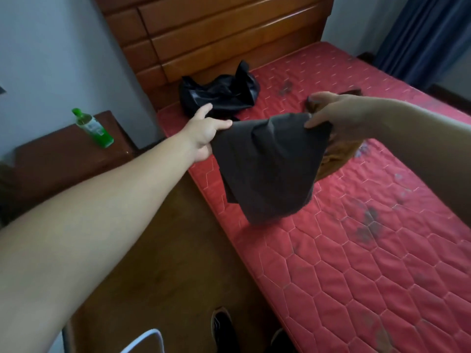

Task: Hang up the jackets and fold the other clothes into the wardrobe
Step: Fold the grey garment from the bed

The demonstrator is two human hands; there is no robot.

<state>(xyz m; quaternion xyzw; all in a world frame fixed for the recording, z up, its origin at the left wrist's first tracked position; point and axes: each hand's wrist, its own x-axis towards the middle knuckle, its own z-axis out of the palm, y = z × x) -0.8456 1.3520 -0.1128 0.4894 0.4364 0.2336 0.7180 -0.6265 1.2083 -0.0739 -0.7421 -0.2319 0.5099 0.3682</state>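
Observation:
A dark grey garment (267,166) hangs in the air over the left edge of the red quilted mattress (369,263). My left hand (204,135) grips its upper left corner and my right hand (331,115) grips its upper right corner. The cloth droops to a point just above the mattress. A brown garment (334,159) lies on the mattress behind it, mostly hidden by the grey cloth and my right hand. A shiny black jacket (219,95) lies crumpled near the wooden headboard (216,34).
A dark wooden bedside table (63,159) stands at the left with a green bottle (93,128) on it. Blue curtains (428,34) hang at the far right. A wooden bed frame (165,250) lies below me, my shoes (224,329) and a white hanger (145,340) at the bottom.

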